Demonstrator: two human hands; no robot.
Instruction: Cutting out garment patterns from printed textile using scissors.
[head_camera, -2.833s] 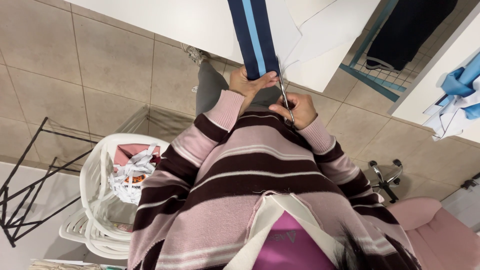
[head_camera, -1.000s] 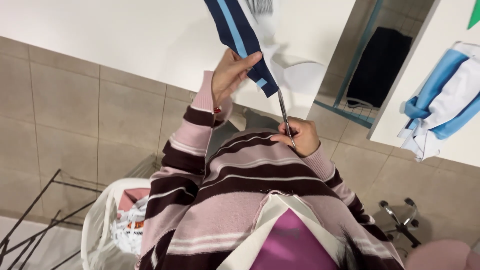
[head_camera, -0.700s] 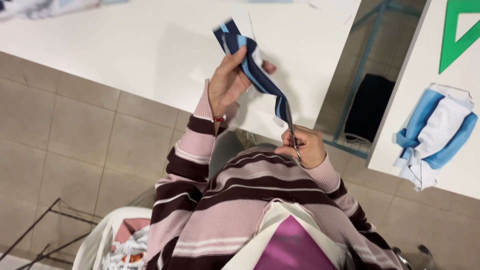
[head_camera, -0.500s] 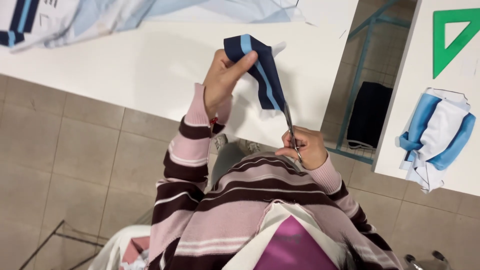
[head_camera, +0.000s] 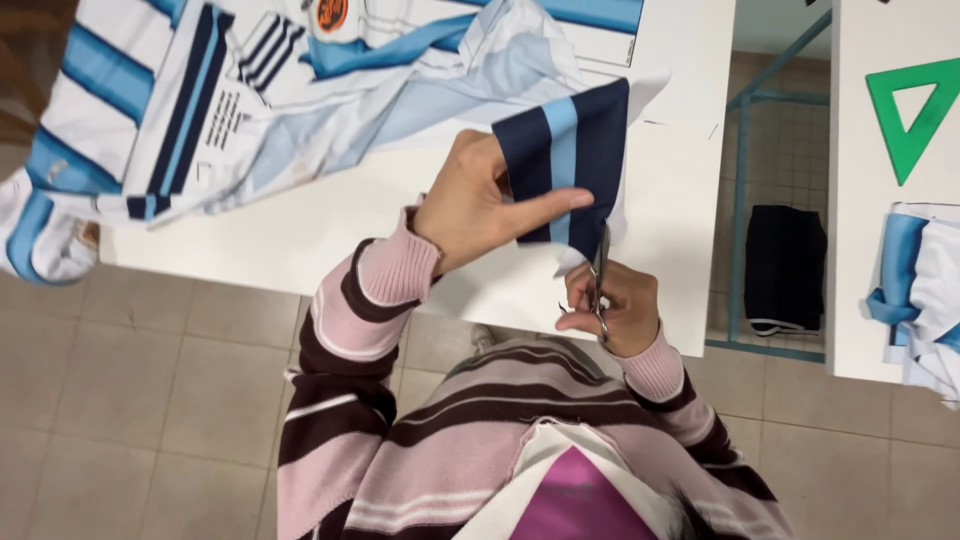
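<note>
We look down on a white table (head_camera: 300, 230) standing on a floor of beige tiles (head_camera: 130, 400), with a second white table (head_camera: 860, 330) to the right across a narrow gap.

Our left hand (head_camera: 480, 205) is raised above the table's near edge, closed on a navy fabric piece (head_camera: 570, 160) that carries one light-blue stripe. The thumb lies flat across the front of the cloth and the other fingers are curled behind it, so the piece hangs pinched at its left side and lower edge. Directly below it, our right hand (head_camera: 612, 308) is wrapped around the handles of a pair of scissors (head_camera: 600, 275), the blades pointing up and meeting the bottom edge of the fabric just right of the left thumb tip. We cannot tell how far apart the blades stand.

By count: one fabric piece in hand, one pair of scissors, two hands at work. One spread of printed blue-and-white sheet (head_camera: 300, 90) covers the far left of the table. On the right-hand table lie one green triangle ruler (head_camera: 915, 115) and one bundle of blue-and-white cloth (head_camera: 920, 290). One dark folded garment (head_camera: 785, 265) lies low in the gap between the tables, inside a blue metal frame (head_camera: 742, 180).
</note>
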